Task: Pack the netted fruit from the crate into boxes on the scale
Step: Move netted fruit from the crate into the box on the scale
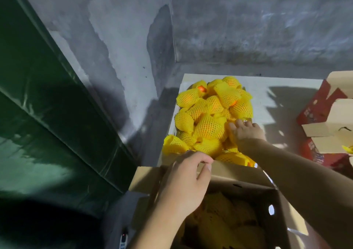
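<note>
Grey walls back the fruit [212, 115] heaped beyond the box [238, 220]. Right hand [246, 132] reaches in, grip hidden; left hand [189, 180] loosely curled, holding nothing. Lift one fruit by its body, not its netting.

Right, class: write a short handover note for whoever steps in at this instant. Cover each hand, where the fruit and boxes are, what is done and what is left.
Left hand: over the far edge of the open brown cardboard box, fingers loosely curled, holding nothing visible.
Right hand: reaching into the pile of yellow foam-netted fruit; its grip is hidden.
Done: the brown box already holds several netted fruits, dim in shadow.
Left: most of the pile is unpacked. Red-printed cardboard boxes stand open at the right. The scale is not visible.
</note>
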Motion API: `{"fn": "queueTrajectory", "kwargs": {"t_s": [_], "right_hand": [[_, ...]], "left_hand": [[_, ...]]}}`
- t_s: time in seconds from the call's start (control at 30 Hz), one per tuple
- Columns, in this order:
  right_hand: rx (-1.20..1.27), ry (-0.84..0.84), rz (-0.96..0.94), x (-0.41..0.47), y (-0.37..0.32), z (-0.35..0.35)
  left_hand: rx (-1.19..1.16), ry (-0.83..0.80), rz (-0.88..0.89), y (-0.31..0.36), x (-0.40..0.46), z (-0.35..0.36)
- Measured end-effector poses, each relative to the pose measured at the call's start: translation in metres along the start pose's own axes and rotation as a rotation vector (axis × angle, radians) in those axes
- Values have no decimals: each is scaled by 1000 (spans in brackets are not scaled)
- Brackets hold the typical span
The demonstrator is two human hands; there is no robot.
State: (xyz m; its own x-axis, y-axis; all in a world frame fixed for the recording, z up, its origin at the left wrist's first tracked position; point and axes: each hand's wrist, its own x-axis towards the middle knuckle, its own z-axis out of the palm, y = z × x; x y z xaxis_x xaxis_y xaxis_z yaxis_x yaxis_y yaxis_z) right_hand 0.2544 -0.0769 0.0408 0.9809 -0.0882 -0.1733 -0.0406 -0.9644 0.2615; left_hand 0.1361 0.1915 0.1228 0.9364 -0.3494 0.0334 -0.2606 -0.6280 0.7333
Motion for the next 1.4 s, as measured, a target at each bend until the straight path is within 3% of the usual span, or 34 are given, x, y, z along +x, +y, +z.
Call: {"fn": "queueTrajectory", "kwargs": {"t_s": [0.1, 0.3, 0.4, 0.5, 0.57, 0.67, 0.7, 0.8, 0.9, 1.07, 1.2, 1.33, 1.4], "right_hand": [[183, 15, 41, -12, 4, -14], [971, 56, 54, -49, -8, -79], [1588, -136, -31, -66, -28, -101], [1902, -385, -127, -67, -37, -102], [1882, -274, -34, -55, -38, -97], [1467, 95, 212, -25, -43, -84], [1292, 98, 226, -15, -46, -79], [789, -188, 119, 11, -57, -61], [588, -236, 61, 21, -71, -53], [632, -98, 112, 5, -83, -48], [810, 51, 119, -12, -78, -52], [1175, 208, 81, -55, -60, -65], [1299, 283, 88, -83, -57, -77]], "left_hand": [[-16, 2, 1, -1, 7, 2], [-253, 52, -75, 14, 53, 15], [-526, -39, -203, 22, 70, 16], [-866, 48, -252, 17, 79, 12], [-876, 155, -254, 6, 83, 8], [-710, 223, -264, -8, 82, 4], [-668, 232, -259, -10, 79, 3], [-593, 224, -226, -11, 72, 0], [-538, 198, -209, -11, 61, -7], [-455, 169, -182, -13, 24, -23], [-462, 127, -204, -19, -22, -30], [-345, -105, -160, -23, -48, -30], [-176, -248, -144, -22, -50, -25]]}}
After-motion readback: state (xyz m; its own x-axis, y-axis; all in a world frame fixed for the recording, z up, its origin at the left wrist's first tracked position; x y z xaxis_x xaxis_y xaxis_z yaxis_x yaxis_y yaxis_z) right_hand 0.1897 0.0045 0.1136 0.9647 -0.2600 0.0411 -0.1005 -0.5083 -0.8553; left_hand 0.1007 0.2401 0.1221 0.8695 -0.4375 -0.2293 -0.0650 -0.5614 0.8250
